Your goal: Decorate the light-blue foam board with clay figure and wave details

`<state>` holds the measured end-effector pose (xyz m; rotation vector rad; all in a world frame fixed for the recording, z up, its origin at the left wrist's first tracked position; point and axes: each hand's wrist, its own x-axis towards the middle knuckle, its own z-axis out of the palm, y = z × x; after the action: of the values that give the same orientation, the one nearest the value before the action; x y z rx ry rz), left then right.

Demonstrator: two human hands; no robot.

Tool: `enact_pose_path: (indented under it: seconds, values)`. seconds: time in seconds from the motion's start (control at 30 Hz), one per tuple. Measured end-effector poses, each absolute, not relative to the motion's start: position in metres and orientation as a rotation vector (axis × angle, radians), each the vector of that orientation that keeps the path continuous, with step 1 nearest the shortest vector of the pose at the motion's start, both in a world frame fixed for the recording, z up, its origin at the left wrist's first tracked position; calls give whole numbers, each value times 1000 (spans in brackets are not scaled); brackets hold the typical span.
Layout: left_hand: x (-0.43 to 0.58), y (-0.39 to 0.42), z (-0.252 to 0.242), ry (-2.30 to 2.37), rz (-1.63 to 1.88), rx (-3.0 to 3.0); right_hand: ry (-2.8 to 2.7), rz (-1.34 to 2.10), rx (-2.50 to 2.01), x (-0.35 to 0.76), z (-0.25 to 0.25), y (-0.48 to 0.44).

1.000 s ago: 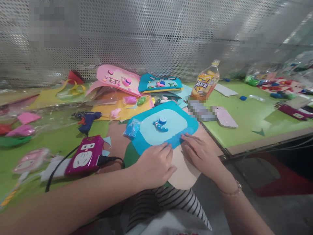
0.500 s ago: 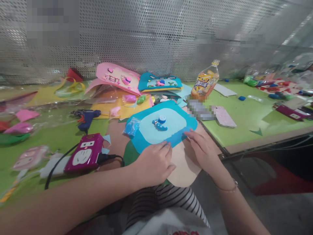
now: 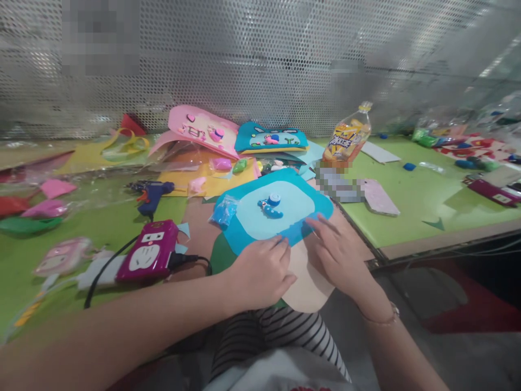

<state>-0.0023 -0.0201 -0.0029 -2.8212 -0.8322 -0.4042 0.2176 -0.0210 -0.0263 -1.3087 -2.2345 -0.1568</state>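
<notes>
A teal sheet with a pale blue centre [image 3: 252, 214], felt or foam by its look, lies in front of me. A darker blue strip, perhaps soft clay [image 3: 296, 231], is spread along its near border. My left hand [image 3: 264, 269] rests palm down with fingers stretched over that border, at the strip's left end. At the other end, my right hand [image 3: 342, 255] has its fingers apart, fingertips touching the strip. A small blue clay figure [image 3: 271, 210] and a round blue-and-white piece [image 3: 274, 199] lie on the pale centre. A bag of blue clay [image 3: 225, 210] sits on the left edge.
A magenta power strip [image 3: 148, 252] with cables and a blue glue gun [image 3: 154, 195] lie left. Behind are decorated pink [image 3: 203, 119] and teal pieces [image 3: 252, 138]. A drink bottle [image 3: 348, 138] and phone [image 3: 380, 196] stand and lie right. A beige sheet [image 3: 305, 282] overhangs the table edge.
The view has shifted slightly, so the table things sit a little further right. My right hand's fingers are more spread; my left hand stays in nearly the same place on the sheet.
</notes>
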Motion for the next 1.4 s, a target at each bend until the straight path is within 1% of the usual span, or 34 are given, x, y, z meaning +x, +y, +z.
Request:
enact_pose_path:
  seconds: [0.1,0.27,0.47,0.7,0.97,1.23,1.4]
  values:
    - [-2,-20,-3,-816,-420,-2807,-2353,-209,-1258,216,-26,-22]
    - [-3,-20,-4,-829,-422,-2826,-2344,-340,-1172,218,-28,-23]
    - [-3,-20,-4,-830,-421,-2821,-2327,-325,-1209,217,-25,-24]
    - [-2,-21,-3,-869,-366,-2848,-2308,-125,-1320,214,-22,-25]
    - [-1,-22,0,-903,-348,-2883,-2294,-112,-1440,210,-19,-27]
    - [1,-46,-11,-825,-334,-2560,-2442,-94,-1423,209,-14,-27]
    - [4,-59,-19,-871,-313,-2531,-2496,-114,-1396,210,-13,-24]
